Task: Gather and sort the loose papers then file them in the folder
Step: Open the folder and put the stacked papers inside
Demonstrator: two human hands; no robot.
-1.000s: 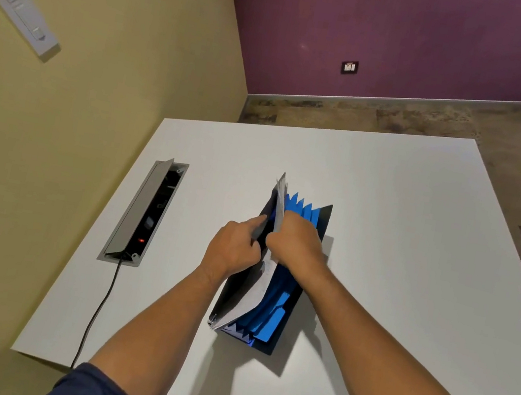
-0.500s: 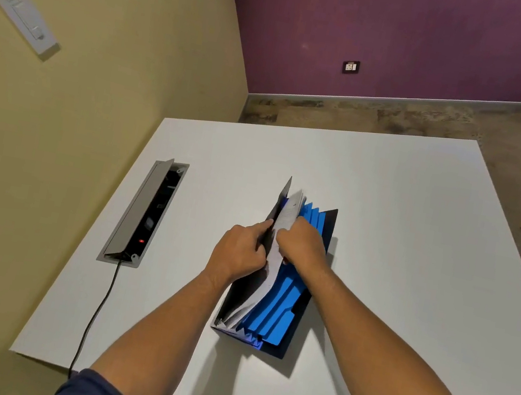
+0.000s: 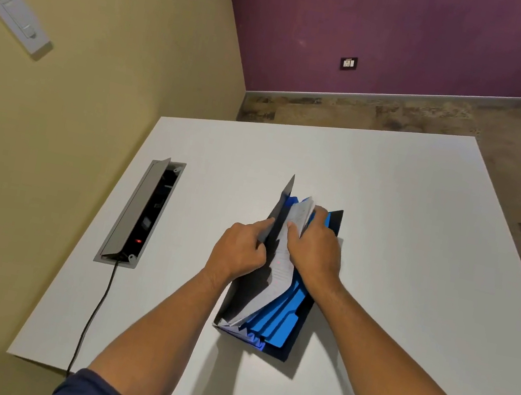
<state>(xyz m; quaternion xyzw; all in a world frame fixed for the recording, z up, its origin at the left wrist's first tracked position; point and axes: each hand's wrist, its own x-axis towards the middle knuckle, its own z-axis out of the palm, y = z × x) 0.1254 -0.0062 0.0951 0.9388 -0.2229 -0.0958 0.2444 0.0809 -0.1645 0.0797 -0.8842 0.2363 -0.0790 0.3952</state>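
A dark expanding folder (image 3: 295,336) with several blue dividers lies open in the middle of the white table (image 3: 421,225). A bundle of white papers (image 3: 276,276) stands in its leftmost pocket, bent toward the right. My left hand (image 3: 239,249) grips the folder's dark front cover and holds it upright and away from the dividers. My right hand (image 3: 312,248) is closed around the top part of the papers, thumb on the left face and fingers behind. The papers' lower edge is down inside the pocket.
A grey cable box (image 3: 141,211) with its lid raised is sunk into the table at the left, a black cord (image 3: 91,317) running from it over the near edge. A yellow wall stands close on the left.
The papers have sunk lower into the folder and lean more to the right. Both hands have shifted slightly with them, and the front cover stands further apart from the dividers.
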